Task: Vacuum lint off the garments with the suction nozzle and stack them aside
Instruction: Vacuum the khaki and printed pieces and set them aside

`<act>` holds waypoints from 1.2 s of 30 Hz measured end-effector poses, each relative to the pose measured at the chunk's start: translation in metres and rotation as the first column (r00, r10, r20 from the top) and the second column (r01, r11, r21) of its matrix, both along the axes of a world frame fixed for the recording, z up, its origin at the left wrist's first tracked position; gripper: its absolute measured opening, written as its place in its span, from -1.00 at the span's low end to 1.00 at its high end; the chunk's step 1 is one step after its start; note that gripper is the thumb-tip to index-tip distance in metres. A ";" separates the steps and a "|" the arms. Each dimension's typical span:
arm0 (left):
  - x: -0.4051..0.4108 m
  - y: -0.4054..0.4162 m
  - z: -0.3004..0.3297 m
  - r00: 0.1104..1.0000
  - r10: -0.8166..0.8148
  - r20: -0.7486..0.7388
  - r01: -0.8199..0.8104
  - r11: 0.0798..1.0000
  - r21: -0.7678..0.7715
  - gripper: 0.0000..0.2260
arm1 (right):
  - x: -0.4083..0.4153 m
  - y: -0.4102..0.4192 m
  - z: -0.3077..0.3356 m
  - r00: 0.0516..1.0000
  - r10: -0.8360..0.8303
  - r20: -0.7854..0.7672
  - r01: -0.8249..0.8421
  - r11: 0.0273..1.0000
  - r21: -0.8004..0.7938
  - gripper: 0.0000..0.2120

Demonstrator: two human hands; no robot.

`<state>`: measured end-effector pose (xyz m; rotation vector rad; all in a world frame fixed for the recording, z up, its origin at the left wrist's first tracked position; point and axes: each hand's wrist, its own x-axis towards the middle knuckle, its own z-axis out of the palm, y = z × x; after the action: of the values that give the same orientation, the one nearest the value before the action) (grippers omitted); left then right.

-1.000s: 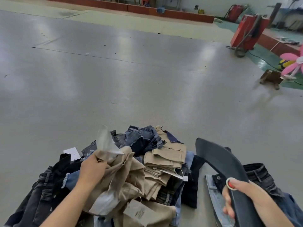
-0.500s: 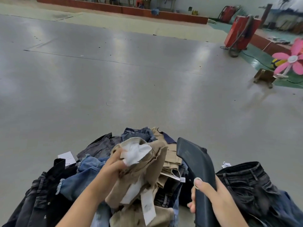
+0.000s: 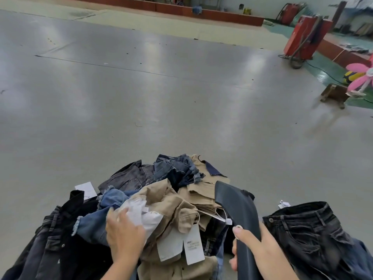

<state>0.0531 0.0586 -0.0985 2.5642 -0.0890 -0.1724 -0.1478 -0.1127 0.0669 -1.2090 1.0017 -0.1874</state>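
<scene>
Nearest, the right hand is wrapped around the dark grey curved plastic suction nozzle, thumb laid on its near face; the nozzle's flat mouth points up and away over the heap. The left hand rests on the khaki cotton garment at the top of the pile, its fingers spread on the white pocket lining; whether they pinch the cloth cannot be told. Two white paper hang tags dangle from the khaki piece. To the left lie a light blue frayed denim piece and black jeans. To the right, just beside the nozzle, sits a separate pair of faded black jeans. Behind the khaki garment are folded tan trousers and dark blue denim, all on the grey glossy floor. Far off at right stand a red metal machine, a small wooden stool and a pink flower-shaped fan.
</scene>
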 end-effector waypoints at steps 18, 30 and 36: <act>0.054 -0.070 0.074 0.649 -0.565 -0.509 0.332 0.813 -0.479 -0.85 | 0.010 0.001 0.003 0.990 0.120 -0.075 -0.131 0.977 -0.170 -0.78; -0.017 -0.008 0.145 0.519 -0.612 -0.596 -0.468 0.379 -0.798 -0.65 | -0.004 0.014 0.023 0.989 0.074 0.129 -0.059 0.992 -0.115 -0.81; -0.035 -0.018 0.144 0.536 -0.631 -0.561 -0.517 0.280 -0.809 -0.57 | -0.004 0.021 0.019 0.961 0.269 0.070 -0.250 0.947 -0.203 -0.64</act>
<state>0.0184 0.0403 0.0451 0.8948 0.0707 -1.0710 -0.1513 -0.0914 0.0863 -1.4826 0.7423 -0.1358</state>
